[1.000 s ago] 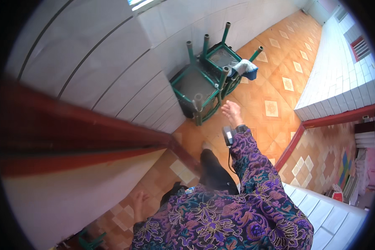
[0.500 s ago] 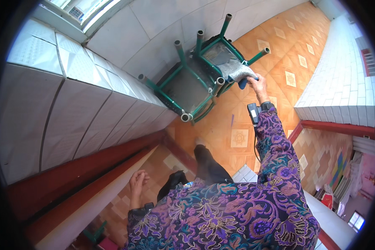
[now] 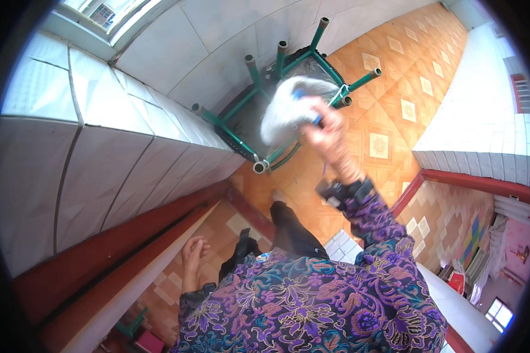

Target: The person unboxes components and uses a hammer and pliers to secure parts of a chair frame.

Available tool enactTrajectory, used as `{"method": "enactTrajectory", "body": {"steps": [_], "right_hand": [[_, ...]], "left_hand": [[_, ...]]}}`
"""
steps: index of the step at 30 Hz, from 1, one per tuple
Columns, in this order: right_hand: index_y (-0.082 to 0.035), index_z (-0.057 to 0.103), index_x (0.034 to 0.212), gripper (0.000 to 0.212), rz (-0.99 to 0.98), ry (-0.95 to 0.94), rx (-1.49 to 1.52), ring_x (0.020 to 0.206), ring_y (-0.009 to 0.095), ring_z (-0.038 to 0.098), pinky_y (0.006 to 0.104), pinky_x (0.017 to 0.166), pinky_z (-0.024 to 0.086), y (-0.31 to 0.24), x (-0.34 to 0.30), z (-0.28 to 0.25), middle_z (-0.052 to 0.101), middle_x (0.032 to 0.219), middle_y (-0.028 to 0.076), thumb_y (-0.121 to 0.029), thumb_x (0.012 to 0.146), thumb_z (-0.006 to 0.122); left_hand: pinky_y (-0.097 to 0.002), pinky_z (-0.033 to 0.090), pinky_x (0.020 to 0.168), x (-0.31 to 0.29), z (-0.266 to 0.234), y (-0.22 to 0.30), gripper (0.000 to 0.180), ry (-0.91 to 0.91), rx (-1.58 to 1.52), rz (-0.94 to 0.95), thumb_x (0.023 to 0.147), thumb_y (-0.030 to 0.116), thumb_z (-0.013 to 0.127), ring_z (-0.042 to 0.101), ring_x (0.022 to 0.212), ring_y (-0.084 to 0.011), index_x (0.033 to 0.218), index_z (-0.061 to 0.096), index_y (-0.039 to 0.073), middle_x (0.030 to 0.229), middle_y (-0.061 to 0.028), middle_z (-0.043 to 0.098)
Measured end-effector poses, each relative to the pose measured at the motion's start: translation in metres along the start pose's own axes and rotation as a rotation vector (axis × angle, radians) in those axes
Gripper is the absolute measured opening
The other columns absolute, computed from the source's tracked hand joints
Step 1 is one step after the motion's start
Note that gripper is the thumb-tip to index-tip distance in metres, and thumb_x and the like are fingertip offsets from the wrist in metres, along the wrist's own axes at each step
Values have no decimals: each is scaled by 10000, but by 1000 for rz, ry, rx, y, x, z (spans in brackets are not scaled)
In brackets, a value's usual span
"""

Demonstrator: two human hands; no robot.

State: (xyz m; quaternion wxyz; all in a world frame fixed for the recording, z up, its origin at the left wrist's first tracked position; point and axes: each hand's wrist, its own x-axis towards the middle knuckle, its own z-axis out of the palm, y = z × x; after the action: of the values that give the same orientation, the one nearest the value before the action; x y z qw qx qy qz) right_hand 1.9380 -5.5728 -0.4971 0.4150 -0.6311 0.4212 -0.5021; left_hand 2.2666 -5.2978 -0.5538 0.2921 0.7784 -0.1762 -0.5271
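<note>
My right hand (image 3: 325,132) grips a grey-white cloth with blue parts (image 3: 280,112), smeared by motion, above two upturned stools with green metal legs. The cloth hides much of the stools' middle, including the near leg between them. One stool (image 3: 232,136) is nearer the left wall, the other (image 3: 330,67) farther right; their legs point up with grey end caps. A white tie or strip shows at the right stool's frame. Low on the left, my left hand (image 3: 194,252) hangs away from the stools, its fingers loosely bent with nothing in them.
A white tiled ledge (image 3: 118,112) runs along the left, with a window (image 3: 103,17) above. Red-brown trim (image 3: 123,235) borders its base. Orange patterned floor (image 3: 378,146) stretches to the far right beside a white tiled wall (image 3: 483,100). A doorway opens at lower right.
My right hand has swung left and toward me, carrying the cloth off the right stool and over the gap between the stools. My left hand has barely moved.
</note>
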Motion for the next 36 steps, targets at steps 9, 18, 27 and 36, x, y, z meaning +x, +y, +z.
{"method": "enactTrajectory", "body": {"steps": [9,18,27,36], "right_hand": [[-7,502,1034,492,484,-333,-669,806,234,546,301,710,451,188,-133,-19,553,904,125,-250,653,696],[-22,403,1160,630,1101,570,726,976,301,531,425,805,456,253,-19,-129,502,1076,196,-417,727,634],[-1,585,932,305,1048,281,714,700,312,615,285,562,541,264,5,-102,581,870,200,-267,781,588],[11,476,839,172,942,272,1060,568,224,514,436,730,485,284,1,-94,473,789,125,-120,766,562]], "left_hand": [[-229,451,660,6,7,7,238,-7,48,-30,848,217,523,571,767,-122,1015,540,49,896,-59,578],[-233,467,634,-1,11,-1,217,47,64,-43,851,163,506,577,758,-135,1015,532,24,879,-67,574],[-223,466,631,-21,14,-11,213,131,69,-151,837,162,535,578,747,-133,997,545,22,861,-59,579],[-212,452,613,-26,14,-19,207,148,21,-208,838,181,543,579,744,-131,997,552,49,859,-48,576]]}}
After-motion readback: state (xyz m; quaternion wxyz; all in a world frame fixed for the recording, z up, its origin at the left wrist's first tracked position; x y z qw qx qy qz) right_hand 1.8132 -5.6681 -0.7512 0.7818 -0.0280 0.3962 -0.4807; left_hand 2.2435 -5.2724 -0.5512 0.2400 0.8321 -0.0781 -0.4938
